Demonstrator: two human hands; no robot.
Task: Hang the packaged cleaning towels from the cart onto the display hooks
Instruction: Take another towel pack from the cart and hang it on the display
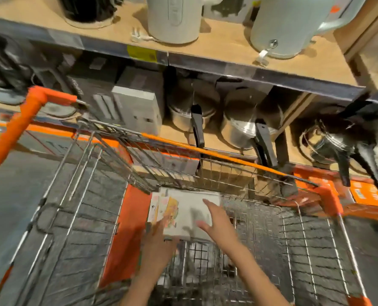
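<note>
A flat white package of cleaning towels [183, 210], with a coloured printed label on its left end, lies on the floor of the wire shopping cart [304, 239]. Both of my arms reach down into the cart. My left hand [159, 237] touches the package's near left edge, with its fingers partly blurred. My right hand [216, 219] hovers over the package's right side with fingers spread and holds nothing. No display hooks are in view.
The cart has an orange handle [27, 127] at the left and orange trim on its rim. Behind it stand wooden shelves [227, 45] holding steel pots [243, 129] with black handles, boxed goods [137, 107] and white kettles [174, 18]. Grey concrete floor lies to the left.
</note>
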